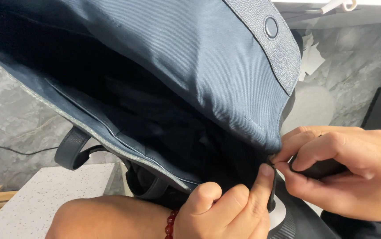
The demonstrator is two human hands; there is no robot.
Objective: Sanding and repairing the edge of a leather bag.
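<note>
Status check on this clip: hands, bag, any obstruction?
Left hand and right hand both pinching the open navy bag at its corner edge. Bag strap hangs loose. Nothing blocking.

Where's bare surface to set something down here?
The white speckled counter at lower left, bordered by the bag's dark strap and the left hand, is bare. Around the right hand the navy bag crowds everything.

Grey marbled floor [4, 115] all around, a speckled white counter [44, 199] at lower left, a black cable [4, 150] trailing past its far edge.
</note>
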